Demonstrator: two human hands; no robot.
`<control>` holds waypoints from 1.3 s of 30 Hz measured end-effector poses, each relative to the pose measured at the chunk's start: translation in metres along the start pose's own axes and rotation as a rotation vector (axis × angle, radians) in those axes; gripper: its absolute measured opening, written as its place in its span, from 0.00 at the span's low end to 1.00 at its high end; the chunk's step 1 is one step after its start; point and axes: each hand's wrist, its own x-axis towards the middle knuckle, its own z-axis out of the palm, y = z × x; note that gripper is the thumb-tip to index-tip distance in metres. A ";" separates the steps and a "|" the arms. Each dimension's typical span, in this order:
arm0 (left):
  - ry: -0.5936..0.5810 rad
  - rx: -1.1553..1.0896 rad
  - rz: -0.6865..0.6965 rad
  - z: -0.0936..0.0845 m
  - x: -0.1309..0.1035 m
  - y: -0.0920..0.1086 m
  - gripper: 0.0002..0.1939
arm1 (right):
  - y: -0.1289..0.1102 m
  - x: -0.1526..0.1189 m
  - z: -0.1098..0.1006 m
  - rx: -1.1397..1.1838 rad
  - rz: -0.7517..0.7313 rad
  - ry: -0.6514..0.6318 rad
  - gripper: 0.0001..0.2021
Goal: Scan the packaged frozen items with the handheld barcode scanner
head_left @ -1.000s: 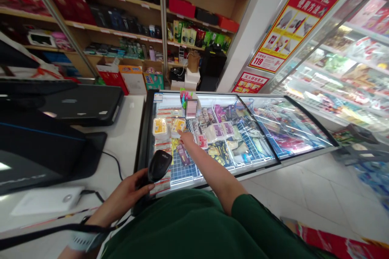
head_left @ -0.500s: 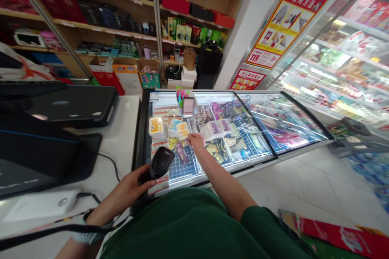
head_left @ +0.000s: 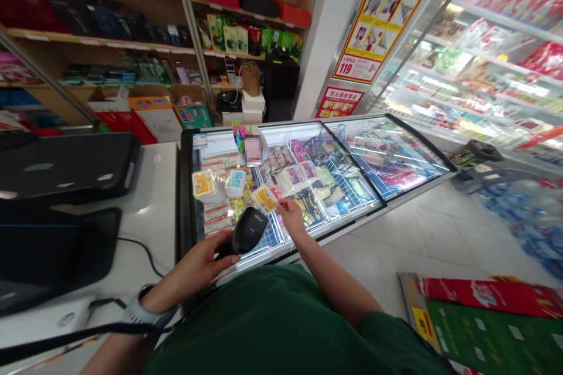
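A black barcode scanner point(head_left: 250, 229) is in my left hand point(head_left: 210, 262), its head tilted over the near left corner of the glass-topped freezer. My right hand point(head_left: 290, 217) pinches the edge of a yellow-labelled pack point(head_left: 264, 198), just beyond the scanner's head. To the left of that pack lie a blue-labelled pack point(head_left: 236, 181) and another yellow-labelled pack point(head_left: 204, 184). Packs with purple labels point(head_left: 299, 177) are to its right. My left fingers wrap around the scanner's handle, which is mostly hidden.
The chest freezer point(head_left: 352, 224) has a dark-framed glass top. A white counter point(head_left: 158, 187) with black equipment point(head_left: 65, 164) stands at left. Stocked shelves point(head_left: 105, 41) and cardboard boxes point(head_left: 158, 120) are behind. Wrapped bottles point(head_left: 523, 217) and a red-and-green box point(head_left: 488, 316) lie at right.
The yellow-labelled pack has come away from the blue-labelled one, turned and moved nearer the scanner with my right hand. My left hand has moved the scanner rightward. The camera view has swung right.
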 end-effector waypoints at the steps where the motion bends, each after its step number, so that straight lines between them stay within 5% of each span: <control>1: -0.008 0.023 0.002 0.001 0.001 0.002 0.23 | 0.001 -0.002 -0.002 0.005 -0.004 0.002 0.08; 22: -0.017 0.056 0.007 0.005 -0.002 0.007 0.17 | 0.008 -0.009 -0.002 0.057 0.025 -0.006 0.09; 39: -0.027 -0.008 -0.027 0.002 -0.013 -0.012 0.25 | 0.049 0.045 0.001 -0.005 0.470 0.037 0.15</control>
